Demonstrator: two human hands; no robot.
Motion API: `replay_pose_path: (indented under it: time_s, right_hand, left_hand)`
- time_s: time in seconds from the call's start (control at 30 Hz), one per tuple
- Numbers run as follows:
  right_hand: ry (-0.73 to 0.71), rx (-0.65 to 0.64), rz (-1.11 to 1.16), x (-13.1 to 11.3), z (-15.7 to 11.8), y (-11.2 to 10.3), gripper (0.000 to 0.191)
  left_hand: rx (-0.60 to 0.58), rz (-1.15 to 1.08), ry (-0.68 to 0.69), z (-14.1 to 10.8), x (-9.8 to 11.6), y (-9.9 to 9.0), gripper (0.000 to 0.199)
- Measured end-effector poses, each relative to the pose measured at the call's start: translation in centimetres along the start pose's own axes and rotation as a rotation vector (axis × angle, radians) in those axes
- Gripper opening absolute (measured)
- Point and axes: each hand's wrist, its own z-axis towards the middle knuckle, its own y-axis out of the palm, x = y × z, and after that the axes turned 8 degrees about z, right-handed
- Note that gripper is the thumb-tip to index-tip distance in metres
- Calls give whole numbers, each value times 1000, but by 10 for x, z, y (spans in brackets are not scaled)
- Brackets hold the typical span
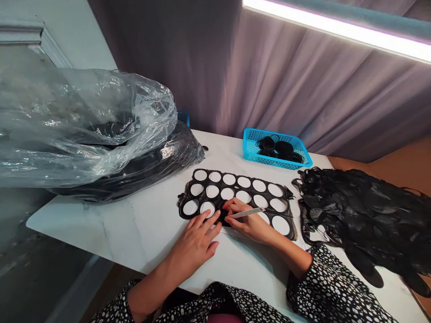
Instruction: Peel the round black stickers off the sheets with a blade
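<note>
We see the right hand (pixel 249 222) pinching a white stylus (pixel 244 213), its tip at a black scrap (pixel 222 218); just beside, the open left hand (pixel 193 246) lies flat against the holed black sheet (pixel 222 178).

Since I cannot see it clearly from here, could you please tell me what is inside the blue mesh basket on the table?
The blue mesh basket holds several small black coiled bundles, lying close together. Its floor is partly covered by them, so anything beneath them cannot be seen.
</note>
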Motion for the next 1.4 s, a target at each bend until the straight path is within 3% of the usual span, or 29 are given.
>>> replay_pose_path:
  time_s: [0.23,0.4,0.47,0.5,0.57,0.67,0.73,0.8,0.87,0.93,1.0,1.1,1.17,1.23,1.3,1.4]
  right_hand:
    - [-28,2,-69,0,-1,2,19]
    - [-162,3,-373,8,-6,22,11]
    - [-150,90,-427,11,0,23,11]
    - [-107,194,-406,12,4,17,11]
    - [11,452,-321,12,9,-5,12]
    - [104,765,-259,7,-9,-62,18]
    - [123,903,-303,3,-46,-102,24]
    - [174,1090,-394,1,-97,-137,30]
    - [225,1198,-512,1,-152,-163,30]
    - [360,1163,-722,0,-198,-178,36]
    - [436,1152,-916,-4,-223,-182,41]
    - [370,1230,-958,-12,-218,-160,37]
    - [260,1172,-722,-13,-194,-132,26]
    - [214,827,-427,-7,-164,-100,20]
    - [132,498,-366,2,-139,-74,16]
    - [81,325,-466,11,-120,-59,13]
  left_hand:
    - [-12,15,-3,0,0,0,40]
    - [2,-13,-5,-3,-1,1,40]
    - [18,-19,6,-4,-2,2,41]
    - [22,-16,7,-5,-3,2,42]
    - [24,-3,1,-7,-5,3,44]
    - [38,16,10,-9,-9,6,46]
    - [67,22,29,-10,-13,10,46]
    - [111,21,41,-10,-17,12,45]
    - [169,4,32,-6,-18,10,40]
    - [215,-19,30,4,-14,4,38]
    - [220,-45,88,20,-5,-4,39]
    - [158,-110,299,51,16,-10,38]
    - [112,-134,421,73,31,-7,35]
    - [64,-120,450,93,42,-2,30]
    - [0,-106,391,110,49,4,22]
    - [-76,-131,304,127,54,7,14]
